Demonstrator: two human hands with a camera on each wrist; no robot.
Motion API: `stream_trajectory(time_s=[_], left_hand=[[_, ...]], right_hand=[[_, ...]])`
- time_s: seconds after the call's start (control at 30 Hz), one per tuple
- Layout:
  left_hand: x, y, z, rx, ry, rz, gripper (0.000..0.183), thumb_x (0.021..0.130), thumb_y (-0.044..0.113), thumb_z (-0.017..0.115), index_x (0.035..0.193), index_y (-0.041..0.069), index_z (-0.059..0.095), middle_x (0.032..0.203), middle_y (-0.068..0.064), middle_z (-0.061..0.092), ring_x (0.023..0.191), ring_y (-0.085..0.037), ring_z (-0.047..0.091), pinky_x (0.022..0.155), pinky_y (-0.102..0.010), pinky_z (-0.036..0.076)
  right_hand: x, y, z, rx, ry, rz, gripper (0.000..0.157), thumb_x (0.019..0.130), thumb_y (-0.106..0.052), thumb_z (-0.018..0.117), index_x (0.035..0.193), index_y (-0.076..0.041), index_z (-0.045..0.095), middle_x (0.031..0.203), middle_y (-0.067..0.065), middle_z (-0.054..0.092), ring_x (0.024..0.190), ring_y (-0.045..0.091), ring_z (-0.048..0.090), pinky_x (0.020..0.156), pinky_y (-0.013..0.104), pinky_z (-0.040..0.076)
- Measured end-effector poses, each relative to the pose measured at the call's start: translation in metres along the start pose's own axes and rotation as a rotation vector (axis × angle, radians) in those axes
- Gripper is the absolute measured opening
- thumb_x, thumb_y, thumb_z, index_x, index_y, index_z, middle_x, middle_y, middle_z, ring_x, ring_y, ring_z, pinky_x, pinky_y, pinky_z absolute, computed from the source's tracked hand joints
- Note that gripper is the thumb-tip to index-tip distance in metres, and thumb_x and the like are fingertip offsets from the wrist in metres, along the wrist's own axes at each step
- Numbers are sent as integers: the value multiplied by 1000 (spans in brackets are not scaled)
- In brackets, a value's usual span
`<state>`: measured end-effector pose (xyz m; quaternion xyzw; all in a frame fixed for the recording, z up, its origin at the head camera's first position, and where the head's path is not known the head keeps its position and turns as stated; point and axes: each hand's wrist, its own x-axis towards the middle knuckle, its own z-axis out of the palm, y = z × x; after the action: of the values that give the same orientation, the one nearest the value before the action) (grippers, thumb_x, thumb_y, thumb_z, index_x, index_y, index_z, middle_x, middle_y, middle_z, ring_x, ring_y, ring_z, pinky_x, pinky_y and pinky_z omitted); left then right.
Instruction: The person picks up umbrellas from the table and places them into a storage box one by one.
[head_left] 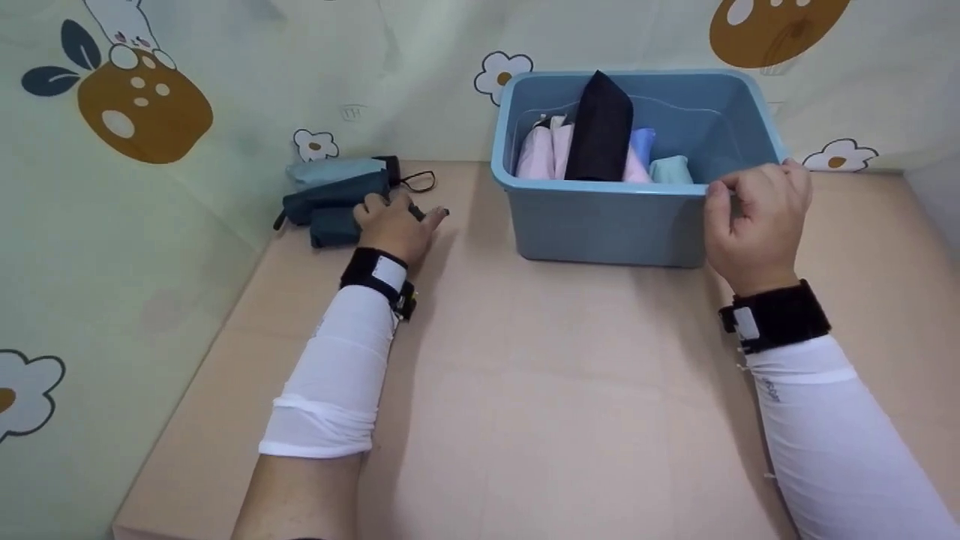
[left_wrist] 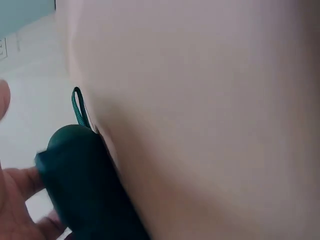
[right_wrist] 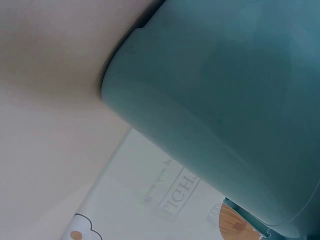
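Observation:
Three folded umbrellas lie side by side at the back left of the table: a light blue umbrella with a black end, a dark blue umbrella, and a shorter dark teal umbrella nearest the front. My left hand reaches over the right end of the teal one. In the left wrist view, fingers touch the side of the teal umbrella, which has a loop at its end. My right hand grips the front right corner of the blue plastic bin by its rim.
Inside the bin, toward its left and front, stand a black folded item, pale pink rolls, a small blue item and a mint one. A patterned cloth hangs behind and left of the table.

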<state>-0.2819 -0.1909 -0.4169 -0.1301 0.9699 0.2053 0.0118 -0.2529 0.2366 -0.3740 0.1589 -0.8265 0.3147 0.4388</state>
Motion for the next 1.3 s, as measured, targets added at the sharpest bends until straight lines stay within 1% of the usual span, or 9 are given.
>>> stream_trajectory(time_s=[0.07,0.23,0.57,0.7,0.83,0.93,1.03,1.13,1.3], left_hand=[[0,0,1,30,-18,16,82,102,67,51,153,3,51,154,-32,36,142,-46,24,115,-51,36],[0,-8,-4,244,-159,117,45,100,30,58,125,-7,67,141,-25,57,138,-45,31,119,-57,17],[-15,-27,-12,268,-91,138,39,94,17,66,119,-13,69,133,-32,64,128,-46,52,113,-54,29],[-23,-31,-10,161,-59,111,49,91,4,65,136,-14,57,152,-37,44,140,-50,37,116,-54,32],[-29,-39,-10,35,-30,19,64,94,10,67,150,-8,43,167,-41,1,152,-64,8,124,-65,24],[-30,-50,-13,-60,-42,-58,74,95,14,67,160,0,34,167,-39,-20,151,-70,3,122,-71,23],[-34,-61,-20,-176,-49,-99,74,96,13,62,163,8,31,168,-39,-14,146,-65,29,114,-65,41],[-40,-68,-30,-295,-14,-98,73,95,11,57,163,10,32,168,-39,10,140,-52,44,106,-56,48],[-54,-54,-48,-457,99,-55,75,91,7,57,162,11,35,166,-27,34,143,-41,43,111,-53,45]], right_hand=[[0,0,-1,0,5,-2,42,98,-28,51,78,6,63,74,23,58,81,40,53,116,54,29],[1,-2,0,-6,-1,4,41,98,-29,51,79,6,64,75,23,59,82,40,53,115,53,30],[-3,-2,8,1,-9,19,40,98,-29,53,81,5,67,77,23,60,87,41,53,116,55,30],[-4,-1,7,-3,-15,34,40,98,-29,53,82,4,68,77,22,61,88,41,54,118,56,28],[-5,-1,4,-20,-28,34,39,99,-29,52,83,4,68,77,21,61,89,40,55,120,56,28],[-5,0,3,-31,-34,26,39,100,-28,52,84,4,67,78,21,62,90,39,55,119,57,28],[-5,0,2,-22,-23,27,38,100,-28,52,83,3,68,79,21,62,90,40,54,118,56,28],[-4,1,2,-9,-4,34,38,99,-29,54,83,2,69,80,21,63,94,41,52,120,57,26],[-4,-1,3,-11,4,49,37,99,-30,53,84,1,69,84,20,63,103,41,51,125,59,15]])
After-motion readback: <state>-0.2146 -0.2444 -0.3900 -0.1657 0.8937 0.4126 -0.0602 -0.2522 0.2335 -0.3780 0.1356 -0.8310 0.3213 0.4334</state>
